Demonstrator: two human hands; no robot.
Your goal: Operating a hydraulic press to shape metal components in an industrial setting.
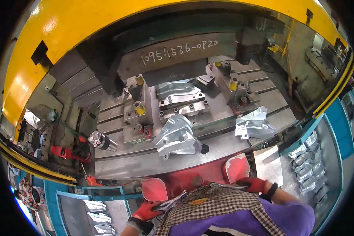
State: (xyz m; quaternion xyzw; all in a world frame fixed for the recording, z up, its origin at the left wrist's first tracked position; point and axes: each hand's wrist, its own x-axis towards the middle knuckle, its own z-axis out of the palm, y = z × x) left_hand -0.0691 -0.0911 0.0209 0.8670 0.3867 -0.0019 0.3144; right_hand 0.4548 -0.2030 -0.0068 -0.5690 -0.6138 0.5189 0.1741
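Note:
My left hand (146,210), in a red glove, is low at the left edge of my checked apron (212,200). Its fingers are closed at the crumpled grey cloth there. On the apron's right side, my right hand (252,184), also red-gloved, has its fingers closed at the cloth edge, partly hidden. Ahead, on the press bed (122,163), lies a shaped silver metal part (177,137). A second stamped part (255,124) rests farther right. Between the die blocks, another silver part (179,89) sits on the lower die (185,110). Both hands are apart from these parts.
A yellow press frame (67,27) arches overhead, with the dark upper die (169,51) above the bed. A metal cylinder with buttons (102,141) stands at left. Bins with stacked parts flank me, right (310,169) and left (99,216). Another person (28,192) is far left.

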